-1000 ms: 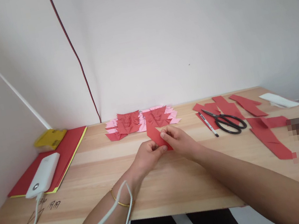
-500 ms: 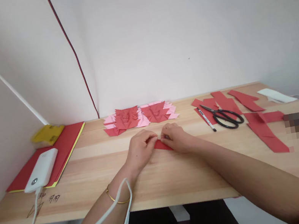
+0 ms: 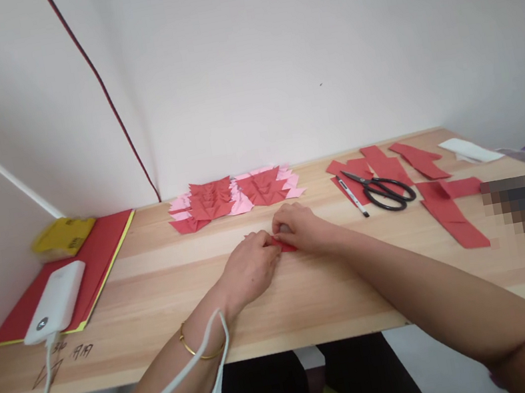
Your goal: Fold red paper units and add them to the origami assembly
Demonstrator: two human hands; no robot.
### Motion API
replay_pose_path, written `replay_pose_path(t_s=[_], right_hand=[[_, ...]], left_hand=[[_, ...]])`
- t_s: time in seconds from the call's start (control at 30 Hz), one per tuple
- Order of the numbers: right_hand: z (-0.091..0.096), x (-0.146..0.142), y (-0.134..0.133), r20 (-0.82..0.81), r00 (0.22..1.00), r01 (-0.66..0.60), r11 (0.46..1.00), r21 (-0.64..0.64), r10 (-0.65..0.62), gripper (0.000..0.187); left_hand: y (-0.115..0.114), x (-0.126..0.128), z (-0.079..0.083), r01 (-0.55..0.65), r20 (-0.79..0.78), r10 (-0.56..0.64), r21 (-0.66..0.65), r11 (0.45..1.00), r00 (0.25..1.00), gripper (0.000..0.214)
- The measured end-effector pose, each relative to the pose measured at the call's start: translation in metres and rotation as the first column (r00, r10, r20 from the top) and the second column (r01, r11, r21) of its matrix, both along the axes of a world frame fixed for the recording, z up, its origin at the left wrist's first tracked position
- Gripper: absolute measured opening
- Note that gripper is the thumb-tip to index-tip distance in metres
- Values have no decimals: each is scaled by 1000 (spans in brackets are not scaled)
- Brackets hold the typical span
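Observation:
A small piece of red paper [image 3: 285, 244] lies on the wooden table [image 3: 167, 288] between my hands, mostly covered by fingers. My left hand [image 3: 254, 262] pinches its left part, with a gold bangle [image 3: 186, 342] round the wrist. From the right, my right hand [image 3: 302, 230] grips the same paper, fingertips close to those of the left. Beyond my hands sit folded red paper pieces [image 3: 212, 200] set in rows with pink folded paper pieces [image 3: 242, 201].
On the right lie black-handled scissors [image 3: 384, 194], a white pen [image 3: 353, 197] and red paper strips [image 3: 454, 217]. At left, a white power bank [image 3: 60, 300] with a cable rests on red paper sheets [image 3: 109, 250], near a yellow packet [image 3: 64, 238]. White paper [image 3: 470, 149] lies far right.
My left hand has turned over the paper, hiding more of it, and the right hand's fingers have shifted. The view has moved slightly to the right and down.

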State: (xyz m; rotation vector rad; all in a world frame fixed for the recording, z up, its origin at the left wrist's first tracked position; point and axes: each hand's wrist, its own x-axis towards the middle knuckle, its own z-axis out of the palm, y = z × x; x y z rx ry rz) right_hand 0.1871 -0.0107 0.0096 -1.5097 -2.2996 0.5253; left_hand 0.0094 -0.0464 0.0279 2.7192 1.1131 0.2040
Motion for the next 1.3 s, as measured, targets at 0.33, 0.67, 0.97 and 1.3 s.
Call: replay_pose_path(t_s=[0.33,0.67,0.97,1.3], right_hand=[[30,12,-9,-41,999,22,976,-217,-32,6],[20,6,-13,267,962,117,974,-195,-62,13],[20,13,-11,224,974,95,973,-212,-46,13],[25,13,-13,211,977,48,961,-273,11,5]], left_hand=[[-14,11,5,-131,-112,121,-91,987,986,32],[-15,11,13,-109,-213,95,-58,992,972,35],[-15,9,13,-81,-237,73,-27,996,969,32],[-10,2,16,-45,-136,37,-61,997,990,31]])
